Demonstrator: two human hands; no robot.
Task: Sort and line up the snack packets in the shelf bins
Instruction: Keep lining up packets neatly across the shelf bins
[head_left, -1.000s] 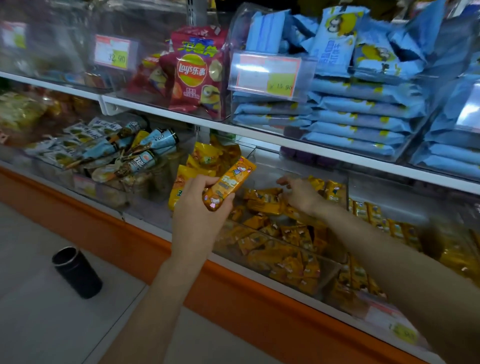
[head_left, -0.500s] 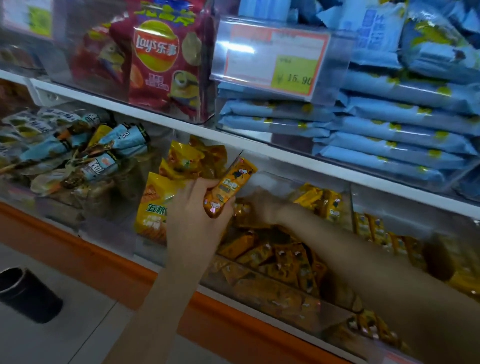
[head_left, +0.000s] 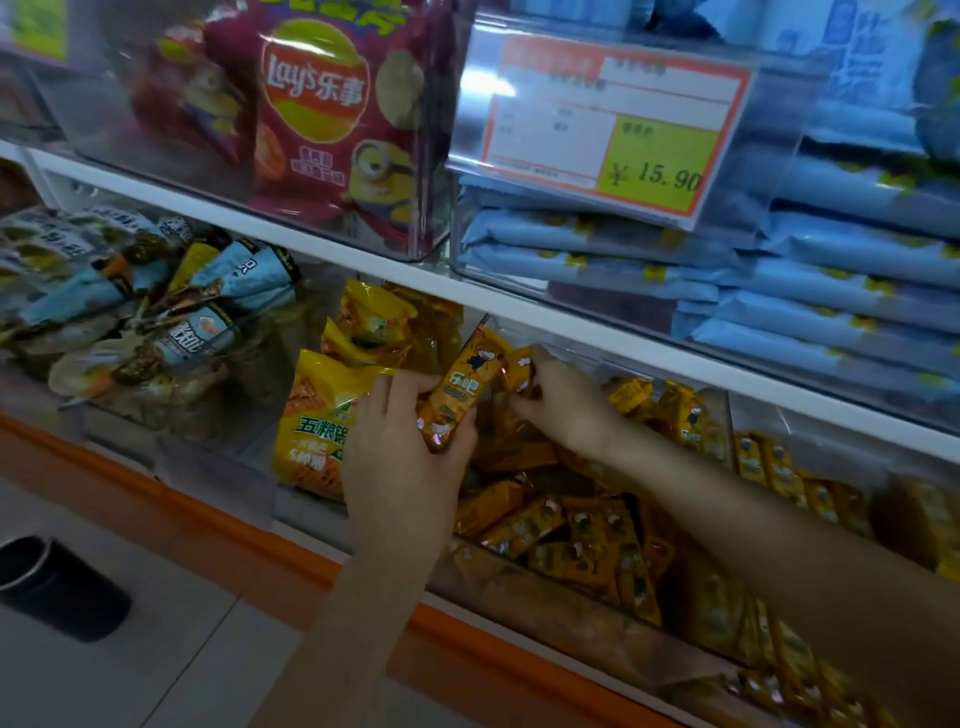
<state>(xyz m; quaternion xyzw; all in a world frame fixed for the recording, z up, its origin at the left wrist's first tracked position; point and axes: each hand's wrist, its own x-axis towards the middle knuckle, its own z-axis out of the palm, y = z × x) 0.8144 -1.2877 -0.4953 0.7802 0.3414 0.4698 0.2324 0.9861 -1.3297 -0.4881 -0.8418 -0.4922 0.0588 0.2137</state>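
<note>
Using the price tag (head_left: 608, 124) as your anchor: way down-left of it are the cone snacks (head_left: 156, 312), then closer in, the yellow bags (head_left: 317, 415) below-left of the tag. Neither needs touching right now. Your left hand (head_left: 405, 457) sits roughly below the tag's left edge, fingers wrapped round the bottom half of one orange packet (head_left: 462, 389), printed face toward you. That packet's long axis runs on a slant, bottom end low and left in your palm, top end pointing up and right toward the tag, so it's not lined up with anything yet. Just right of it, directly under the tag, your right hand (head_left: 561, 410) is curled in at the back of the clear bin (head_left: 545, 613). It looks like it's pinching a second packet (head_left: 519, 366) between thumb and fingertips, though it's blurry there so I wouldn't swear to it. Further below the tag is the loose heap (head_left: 561, 525), lying every which way, and down-right of the tag there's a row (head_left: 769, 462) standing on end. My take: copy that row. Turn the held packet so its long axis stands upright, face out, same way round as the row. Then set it snug against a neighbour so it doesn't flop into the heap.
</note>
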